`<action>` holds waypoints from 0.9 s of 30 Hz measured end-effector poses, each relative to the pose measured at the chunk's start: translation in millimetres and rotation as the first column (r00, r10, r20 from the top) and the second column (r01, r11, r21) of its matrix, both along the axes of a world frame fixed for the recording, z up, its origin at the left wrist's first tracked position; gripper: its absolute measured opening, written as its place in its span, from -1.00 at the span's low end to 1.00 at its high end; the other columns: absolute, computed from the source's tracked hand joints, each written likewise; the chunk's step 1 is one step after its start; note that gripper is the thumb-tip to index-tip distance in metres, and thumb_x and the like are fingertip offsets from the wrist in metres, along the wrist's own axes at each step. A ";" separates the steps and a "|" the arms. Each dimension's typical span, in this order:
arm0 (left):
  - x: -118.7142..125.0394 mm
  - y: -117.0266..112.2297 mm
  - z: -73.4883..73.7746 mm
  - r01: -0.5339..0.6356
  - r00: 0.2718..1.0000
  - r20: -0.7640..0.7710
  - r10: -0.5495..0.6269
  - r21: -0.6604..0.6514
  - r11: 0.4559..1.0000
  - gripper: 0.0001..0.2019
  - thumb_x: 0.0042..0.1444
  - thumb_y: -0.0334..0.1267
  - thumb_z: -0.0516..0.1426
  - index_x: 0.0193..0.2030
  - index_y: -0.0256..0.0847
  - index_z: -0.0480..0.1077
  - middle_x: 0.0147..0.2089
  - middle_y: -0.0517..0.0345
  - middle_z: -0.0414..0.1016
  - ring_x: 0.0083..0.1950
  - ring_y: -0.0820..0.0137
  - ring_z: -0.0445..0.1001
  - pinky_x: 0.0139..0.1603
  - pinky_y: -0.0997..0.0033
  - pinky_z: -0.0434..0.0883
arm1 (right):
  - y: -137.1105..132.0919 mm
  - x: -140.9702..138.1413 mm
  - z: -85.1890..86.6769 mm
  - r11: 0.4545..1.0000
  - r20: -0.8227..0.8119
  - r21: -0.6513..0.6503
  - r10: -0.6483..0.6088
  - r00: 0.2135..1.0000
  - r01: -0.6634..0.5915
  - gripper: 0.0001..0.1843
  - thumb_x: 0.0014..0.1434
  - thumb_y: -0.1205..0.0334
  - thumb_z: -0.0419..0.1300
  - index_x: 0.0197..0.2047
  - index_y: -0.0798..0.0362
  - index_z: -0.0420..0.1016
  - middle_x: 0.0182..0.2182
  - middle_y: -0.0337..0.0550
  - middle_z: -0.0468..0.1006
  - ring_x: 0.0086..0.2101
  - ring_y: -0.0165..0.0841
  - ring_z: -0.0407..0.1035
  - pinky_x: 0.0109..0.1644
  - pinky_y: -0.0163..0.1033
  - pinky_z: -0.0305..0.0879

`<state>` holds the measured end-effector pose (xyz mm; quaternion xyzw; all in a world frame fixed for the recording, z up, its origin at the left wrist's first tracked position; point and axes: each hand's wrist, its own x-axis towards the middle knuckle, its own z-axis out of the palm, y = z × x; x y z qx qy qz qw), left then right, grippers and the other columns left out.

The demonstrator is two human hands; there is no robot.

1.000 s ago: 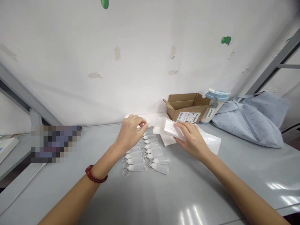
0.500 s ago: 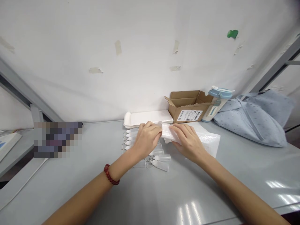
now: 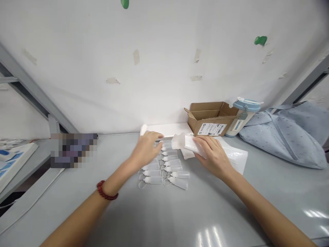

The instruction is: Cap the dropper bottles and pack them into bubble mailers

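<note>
My right hand [image 3: 212, 154] grips a small whitish translucent plastic bag [image 3: 193, 144], whose loose end points left. My left hand [image 3: 146, 148], slightly blurred, is just left of the bag's end, above the rows of bottles. Its thumb and fingers are apart, and I make out nothing held between them. Small translucent squeeze bottles [image 3: 154, 180] with white looped caps lie in two columns below the hands; the upper left ones are partly hidden by my left hand. Under my right hand lies a flat white plastic sheet or bag [image 3: 238, 158].
A stack of white flat packets [image 3: 169, 128] lies against the wall. Beside it stand an open cardboard box [image 3: 212, 123] and a blue-lidded cup [image 3: 243, 118]. A light blue cloth bag [image 3: 282, 140] rests at the right. A pixelated object [image 3: 73, 151] with a white cable is at the left.
My left hand has let go of the bag's end and moved left, its fingers spreading. My right hand still holds the bag. The view has shifted slightly, showing more of the bottles.
</note>
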<state>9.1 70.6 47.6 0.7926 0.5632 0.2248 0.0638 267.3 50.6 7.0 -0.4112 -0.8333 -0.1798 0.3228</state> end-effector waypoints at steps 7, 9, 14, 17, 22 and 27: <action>-176.0 2.9 -0.6 -0.625 0.762 -0.248 0.598 -0.042 0.779 -0.42 -0.05 0.00 0.07 -0.04 -0.50 0.26 0.10 -0.64 0.25 0.15 -0.46 0.14 -0.16 -0.26 0.24 | 2.0 1.7 3.4 0.999 -0.017 0.035 0.001 1.000 0.000 -0.57 0.09 0.43 0.08 0.06 0.06 0.22 -0.10 0.05 0.42 -0.12 -0.11 0.30 -0.13 -0.05 0.25; -206.5 -0.9 -5.0 -0.689 0.704 -0.297 0.644 -0.069 0.721 -0.38 -0.04 0.07 0.05 -0.02 -0.49 0.22 0.10 -0.64 0.25 0.12 -0.45 0.18 -0.22 -0.16 0.28 | 3.5 2.0 2.5 1.000 -0.009 0.029 0.001 1.000 -0.001 -0.58 0.08 0.44 0.07 0.05 0.07 0.22 -0.10 0.06 0.41 -0.12 -0.12 0.29 -0.13 -0.06 0.25; -232.9 8.5 -17.5 -0.706 0.695 -0.330 0.639 -0.142 0.694 -0.30 -0.05 0.15 0.04 -0.02 -0.53 0.17 0.00 -0.57 0.36 -0.03 -0.25 0.39 -0.32 0.21 0.31 | 7.4 5.6 0.0 0.998 0.014 0.053 -0.016 1.000 0.016 -0.60 0.09 0.43 0.08 0.03 0.10 0.22 -0.13 0.06 0.43 -0.14 -0.12 0.29 -0.14 -0.06 0.26; -236.7 14.8 -24.0 -0.710 0.692 -0.324 0.645 -0.142 0.690 -0.28 -0.03 0.16 0.02 0.03 -0.54 0.12 0.05 -0.58 0.31 0.02 -0.27 0.36 -0.31 0.23 0.29 | 8.1 7.5 -0.2 0.998 0.018 0.067 -0.020 1.000 0.019 -0.60 0.10 0.42 0.09 0.04 0.10 0.22 -0.12 0.07 0.43 -0.13 -0.11 0.29 -0.13 -0.05 0.26; -243.4 14.4 -28.8 -0.722 0.684 -0.298 0.665 -0.146 0.677 -0.23 -0.04 0.15 0.04 0.10 -0.53 0.04 0.11 -0.51 0.26 0.08 -0.25 0.32 -0.28 0.23 0.29 | 7.8 7.8 -0.9 0.999 0.024 0.031 -0.015 1.000 0.015 -0.59 0.11 0.39 0.08 0.06 0.07 0.22 -0.11 0.06 0.43 -0.13 -0.10 0.29 -0.12 -0.03 0.26; -251.9 11.6 -29.1 -0.724 0.686 -0.255 0.681 -0.152 0.673 -0.17 -0.07 0.21 0.04 0.11 -0.54 0.06 0.13 -0.44 0.25 0.07 -0.18 0.35 -0.28 0.27 0.31 | 8.8 8.3 -4.3 1.000 0.017 0.015 0.005 1.000 -0.005 -0.56 0.13 0.37 0.08 0.10 0.06 0.21 -0.09 0.05 0.43 -0.10 -0.10 0.30 -0.10 -0.01 0.27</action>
